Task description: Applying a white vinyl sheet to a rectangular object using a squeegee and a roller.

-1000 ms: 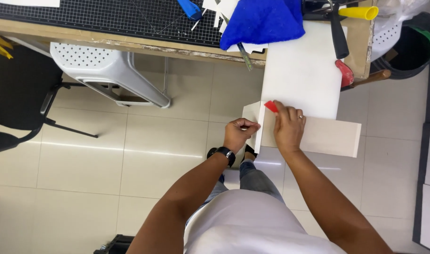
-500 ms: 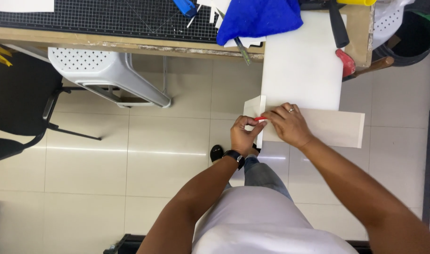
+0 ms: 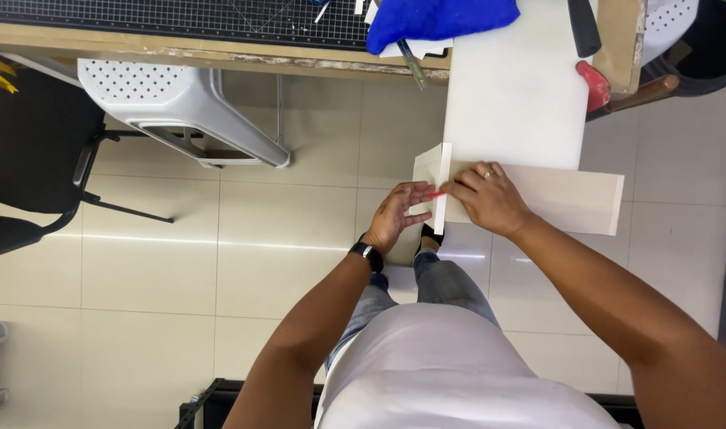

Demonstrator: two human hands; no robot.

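Observation:
A long beige strip point(image 3: 569, 200) lies across the near edge of a white board point(image 3: 514, 87) that juts out from the table over the floor. My right hand point(image 3: 488, 199) presses down on the strip's left part, a ring on one finger. My left hand point(image 3: 396, 214) pinches a thin red tool point(image 3: 436, 195) against the strip's left end, where a small pale flap point(image 3: 431, 168) sticks out. The two hands nearly touch at the tool. A dark watch sits on my left wrist.
A wooden table edge with a black gridded cutting mat point(image 3: 180, 16) runs along the top, with a blue cloth point(image 3: 442, 16) on it. Below stand a white plastic chair point(image 3: 180, 103) and a black chair point(image 3: 29, 151). A red-handled tool point(image 3: 593, 83) and a dark bin point(image 3: 700, 56) are at the right.
The red tool has come down from the strip's upper edge to its middle at the left end. My left hand has closed in on it beside my right hand.

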